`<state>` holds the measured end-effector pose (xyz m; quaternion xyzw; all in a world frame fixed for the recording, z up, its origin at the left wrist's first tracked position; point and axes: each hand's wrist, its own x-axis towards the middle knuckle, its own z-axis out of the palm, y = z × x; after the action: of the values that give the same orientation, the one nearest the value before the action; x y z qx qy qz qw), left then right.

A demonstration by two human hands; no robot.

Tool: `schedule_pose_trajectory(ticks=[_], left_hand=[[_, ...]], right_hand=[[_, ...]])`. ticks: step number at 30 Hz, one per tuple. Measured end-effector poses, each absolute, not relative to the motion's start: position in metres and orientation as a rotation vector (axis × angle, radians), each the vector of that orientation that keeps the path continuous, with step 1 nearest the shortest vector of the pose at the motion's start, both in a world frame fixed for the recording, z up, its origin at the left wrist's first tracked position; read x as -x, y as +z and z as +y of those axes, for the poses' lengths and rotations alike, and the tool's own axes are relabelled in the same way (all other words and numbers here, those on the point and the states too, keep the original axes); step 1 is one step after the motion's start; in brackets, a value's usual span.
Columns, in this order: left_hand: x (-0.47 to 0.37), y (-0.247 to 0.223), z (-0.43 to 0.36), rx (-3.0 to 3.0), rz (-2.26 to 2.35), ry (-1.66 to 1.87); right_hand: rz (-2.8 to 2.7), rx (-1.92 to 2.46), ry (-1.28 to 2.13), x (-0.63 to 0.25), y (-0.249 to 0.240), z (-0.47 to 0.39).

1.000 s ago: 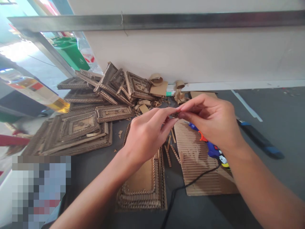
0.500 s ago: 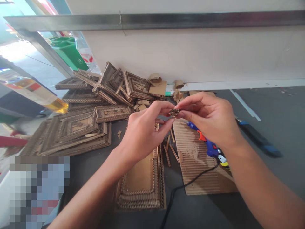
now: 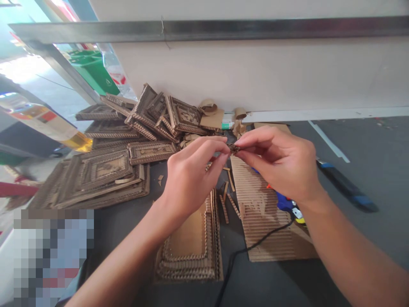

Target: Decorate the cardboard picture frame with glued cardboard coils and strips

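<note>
A small brown cardboard piece [image 3: 234,148] is pinched between the thumb and fingers of my right hand [image 3: 281,164]. My left hand [image 3: 194,175] touches its left side with closed fingertips. Below my left hand lies a rectangular cardboard frame [image 3: 188,238] with ridged borders. Thin cardboard strips [image 3: 224,209] are scattered right of the frame. A corrugated sheet [image 3: 265,221] lies under my right hand, with a blue glue gun [image 3: 283,201] on it, partly hidden by that hand.
Stacked cardboard frames [image 3: 105,166] fill the left and back left. Leaning there is a bottle of yellow liquid [image 3: 54,125]. A black and blue cutter [image 3: 348,185] lies at the right. The glue gun's black cord [image 3: 234,253] crosses the dark table. Paper scraps lie near the wall.
My left hand has turned slightly and its fingertips have closed in at the piece, which now shows less. My right hand has shifted a little and covers more of the glue gun.
</note>
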<state>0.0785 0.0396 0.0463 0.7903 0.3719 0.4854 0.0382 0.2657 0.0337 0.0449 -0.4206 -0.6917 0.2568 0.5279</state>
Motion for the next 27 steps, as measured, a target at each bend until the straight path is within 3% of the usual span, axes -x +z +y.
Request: schedule_pose_trajectory(ticks=[16, 27], left_hand=[[-0.0741, 0.0517, 0.0443, -2.503, 1.076, 1.471], [-0.0784, 0.0454, 0.0465, -2.394, 1.068, 1.685]], right_hand=[[-1.671, 0.998, 0.587, -0.2665, 0.0433, 0.0341], [-1.643, 0.881, 0.582, -0.2668, 0.0419, 0.0351]])
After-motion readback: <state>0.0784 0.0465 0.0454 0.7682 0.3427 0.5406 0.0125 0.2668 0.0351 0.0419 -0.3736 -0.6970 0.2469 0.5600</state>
